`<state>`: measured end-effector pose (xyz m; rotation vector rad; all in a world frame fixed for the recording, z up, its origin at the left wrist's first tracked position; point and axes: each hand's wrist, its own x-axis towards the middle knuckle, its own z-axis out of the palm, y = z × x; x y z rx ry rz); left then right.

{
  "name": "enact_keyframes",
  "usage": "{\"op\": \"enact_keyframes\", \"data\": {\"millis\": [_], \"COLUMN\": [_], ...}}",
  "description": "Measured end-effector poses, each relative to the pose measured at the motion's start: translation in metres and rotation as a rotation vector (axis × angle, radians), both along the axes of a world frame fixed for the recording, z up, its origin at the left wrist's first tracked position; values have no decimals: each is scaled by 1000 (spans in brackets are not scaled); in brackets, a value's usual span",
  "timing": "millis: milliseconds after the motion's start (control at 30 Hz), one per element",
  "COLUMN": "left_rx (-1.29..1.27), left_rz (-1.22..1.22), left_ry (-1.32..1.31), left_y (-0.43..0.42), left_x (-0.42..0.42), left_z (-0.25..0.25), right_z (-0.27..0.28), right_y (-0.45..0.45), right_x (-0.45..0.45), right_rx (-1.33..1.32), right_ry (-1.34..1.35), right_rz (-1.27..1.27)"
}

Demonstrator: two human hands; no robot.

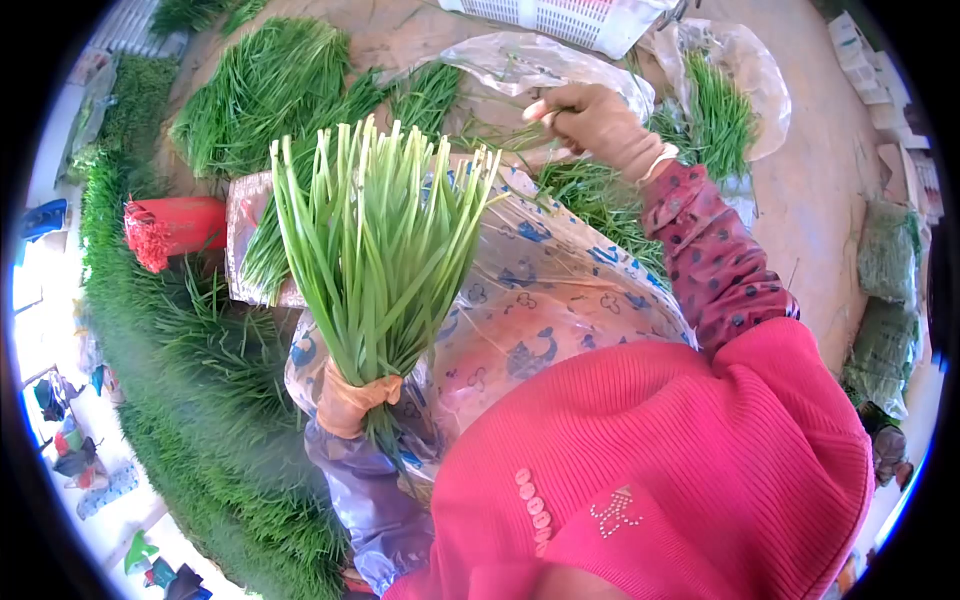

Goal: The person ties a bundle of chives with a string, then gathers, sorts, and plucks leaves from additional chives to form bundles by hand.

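Note:
My left hand (350, 400), in a tan glove, is wrapped round the lower part of a big bunch of garlic chives (385, 260). The pale cut ends fan out upward, and the leaves pass down below the fist. My right hand (598, 125), also gloved, is stretched out beyond the bunch, apart from it. Its fingers are bent together over scattered green blades, and what they pinch, if anything, is too small to make out. A patterned plastic apron (540, 300) covers my lap below both hands.
Loose chives lie in a heap (265, 90) at the far left and along the left side (220, 400). A red bundle of ties (175, 230) rests beside a board. Farther off are a white crate (560, 22) and a clear bag (770, 90) around more chives. Packed bags (888, 255) stand at right.

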<state>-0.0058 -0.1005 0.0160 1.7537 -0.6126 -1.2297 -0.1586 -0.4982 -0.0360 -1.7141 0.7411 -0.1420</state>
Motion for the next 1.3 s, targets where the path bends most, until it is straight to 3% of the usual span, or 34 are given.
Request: {"op": "enact_keyframes", "data": {"millis": [100, 167, 233, 433, 567, 700, 767, 800, 867, 933, 1033, 1100, 1233, 1300], "left_rx": [-24, -11, -5, 18, 39, 27, 52, 54, 54, 61, 98, 88, 38, 43], "left_rz": [141, 107, 127, 70, 166, 147, 131, 120, 113, 95, 85, 34, -62, -79], "left_ry": [124, 76, 79, 34, 110, 99, 124, 146, 168, 146, 124, 17, -323, -443], "left_y": [-1, -4, -10, -10, -1, -5, -7, -9, -10, -10, -16, -17, -11, -6], "left_x": [-7, -7, -10, -8, -9, -10, -9, -9, -8, -9, -9, -11, -15, -15], "left_z": [4, 6, 7, 4, 3, -4, -7, -6, -8, -10, -11, -15, -20, -30], "right_z": [-1, 9, 26, 27, 15, 16, 11, 14, 25, 32, 66, 83, 55, 46], "right_y": [-11, 5, 19, 46, 43, 31, 21, 18, 12, 25, 63, 83, 90, 92], "right_x": [-9, -10, -1, 22, 20, 11, 10, 9, 10, 20, 38, 51, 71, 77], "right_rx": [99, 22, 159, 106, 342, 64, -588, -592, -863, -607, -589, -1058, -1017, -863], "right_ry": [57, -213, -245, -201, -239, -187, 125, 127, 76, -335, -403, -110, -124, -79], "right_rz": [-46, 98, 175, 446, 454, 433, 182, 186, 12, -3, 199, 400, 354, 480]}}
